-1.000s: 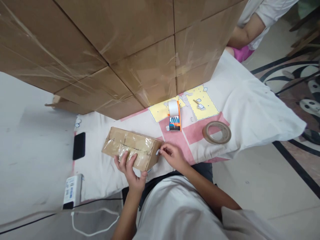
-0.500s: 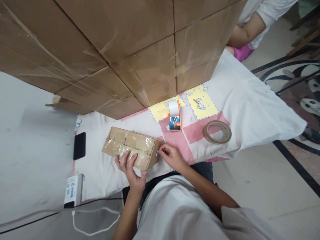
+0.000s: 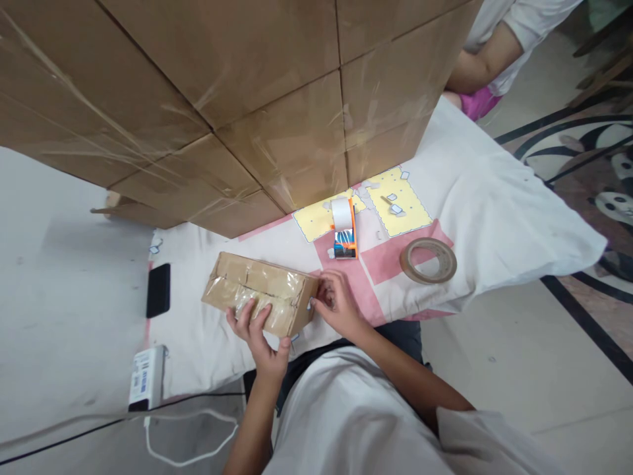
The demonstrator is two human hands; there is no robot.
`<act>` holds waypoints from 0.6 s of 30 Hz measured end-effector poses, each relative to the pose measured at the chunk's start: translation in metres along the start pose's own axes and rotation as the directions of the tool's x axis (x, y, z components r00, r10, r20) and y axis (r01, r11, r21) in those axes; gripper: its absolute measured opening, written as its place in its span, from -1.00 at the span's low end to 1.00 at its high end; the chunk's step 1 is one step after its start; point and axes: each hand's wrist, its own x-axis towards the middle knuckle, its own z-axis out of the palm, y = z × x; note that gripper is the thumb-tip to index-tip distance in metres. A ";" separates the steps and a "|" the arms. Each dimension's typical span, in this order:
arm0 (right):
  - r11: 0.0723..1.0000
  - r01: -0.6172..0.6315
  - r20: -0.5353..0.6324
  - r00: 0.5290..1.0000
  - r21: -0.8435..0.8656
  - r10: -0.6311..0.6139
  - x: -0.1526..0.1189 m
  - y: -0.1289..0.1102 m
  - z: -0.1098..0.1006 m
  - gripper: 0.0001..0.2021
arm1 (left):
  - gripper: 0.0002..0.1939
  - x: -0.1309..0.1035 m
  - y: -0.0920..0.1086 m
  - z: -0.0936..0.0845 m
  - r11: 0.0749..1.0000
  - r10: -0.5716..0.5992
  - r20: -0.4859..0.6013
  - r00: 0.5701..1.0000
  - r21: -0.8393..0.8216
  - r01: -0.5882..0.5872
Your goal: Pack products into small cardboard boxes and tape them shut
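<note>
This looks like a home room doubling as a packing corner, with patterned cloth point(image 3: 504, 191) over the surface, a panda design point(image 3: 613, 204) on the tiled floor point(image 3: 519, 349), stacked taped cardboard boxes point(image 3: 277, 99), a tape dispenser point(image 3: 344, 227) and brown tape point(image 3: 449, 262)

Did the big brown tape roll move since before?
No. The brown tape roll hasn't moved in any direction that shows: its left edge still meets the same pink patch on the cloth.
</note>
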 end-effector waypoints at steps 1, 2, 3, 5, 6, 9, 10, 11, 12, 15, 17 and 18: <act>1.000 0.019 0.014 1.000 -0.019 -0.018 0.001 -0.002 -0.001 -0.42 | -0.38 0.001 0.000 0.000 1.000 -0.001 0.004 1.000 0.004 0.001; 0.999 0.030 0.052 0.998 -0.035 -0.028 0.002 -0.004 -0.003 -0.37 | -0.38 0.001 0.000 -0.001 1.000 -0.003 0.009 1.000 0.010 0.003; 0.998 0.039 0.098 0.995 -0.045 -0.034 0.003 -0.006 -0.005 -0.37 | -0.37 0.002 0.000 -0.001 1.000 -0.005 0.015 1.000 0.014 0.005; 0.997 0.057 0.159 0.986 -0.051 -0.049 0.005 -0.010 -0.007 -0.44 | -0.37 0.000 0.000 -0.002 1.000 -0.009 0.027 1.000 0.010 0.008; 0.996 0.066 0.166 0.985 -0.052 -0.057 0.006 -0.011 -0.008 -0.46 | -0.37 -0.002 0.000 -0.002 1.000 -0.013 0.028 1.000 -0.002 0.013; 0.994 0.090 0.160 0.984 -0.069 -0.078 0.005 -0.010 -0.007 -0.48 | -0.36 -0.014 0.001 0.002 0.998 0.011 -0.013 1.000 -0.065 -0.012; 0.992 0.101 0.167 0.982 -0.075 -0.088 0.003 -0.009 -0.006 -0.48 | -0.35 -0.019 0.002 0.005 0.997 0.027 -0.028 0.999 -0.068 -0.029; 0.990 0.114 0.177 0.979 -0.079 -0.099 0.002 -0.008 -0.006 -0.48 | -0.32 -0.023 0.003 0.008 0.998 0.044 -0.044 0.998 -0.053 -0.046; 0.989 0.126 0.186 0.976 -0.081 -0.109 0.001 -0.006 -0.005 -0.47 | -0.27 -0.028 0.003 0.013 0.998 0.060 -0.059 0.996 -0.021 -0.062; 0.986 0.148 0.189 0.973 -0.076 -0.131 0.000 -0.004 -0.004 -0.49 | -0.16 -0.036 0.001 0.027 0.994 0.056 -0.134 0.989 0.101 -0.043; 0.986 0.151 0.183 0.974 -0.071 -0.136 0.001 -0.003 -0.004 -0.51 | -0.18 -0.038 -0.003 0.035 0.992 0.019 -0.085 0.996 0.123 -0.008; 0.987 0.149 0.186 0.973 -0.067 -0.134 0.001 -0.003 -0.004 -0.52 | -0.21 -0.039 -0.006 0.038 0.994 -0.007 0.010 1.000 0.110 0.006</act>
